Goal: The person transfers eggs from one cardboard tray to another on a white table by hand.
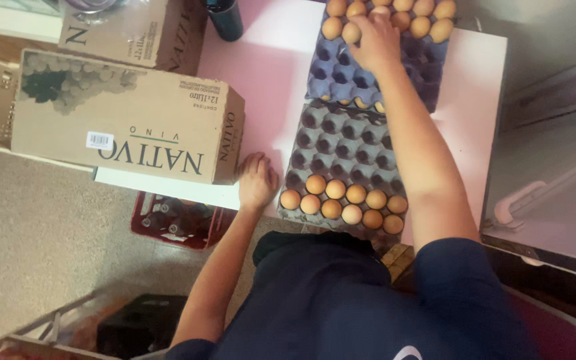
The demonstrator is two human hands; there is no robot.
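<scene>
The right hand [376, 41] was stretched far over the table [268, 73] and was laid on the eggs in the blue egg tray [341, 73], with the fingers curled down over one or two brown eggs [341, 30]; whether an egg was really pinched could not be told, because the fingertips were hidden by the back of the hand. The left hand [257, 181] was rested on the near edge of the pink table, loosely closed and holding nothing, just beside the grey egg tray [341, 143] and touching the corner of a large cardboard box [125, 117]. Two rows of eggs were seen at the near end of the grey tray [343, 203], and many cups behind them were empty. It was judged that the step is done well when each egg is taken gently by its sides, lifted straight out of its cup and carried low. The near tray could be steadied by the left hand. A red bottle crate [175, 223] was seen under the table.
</scene>
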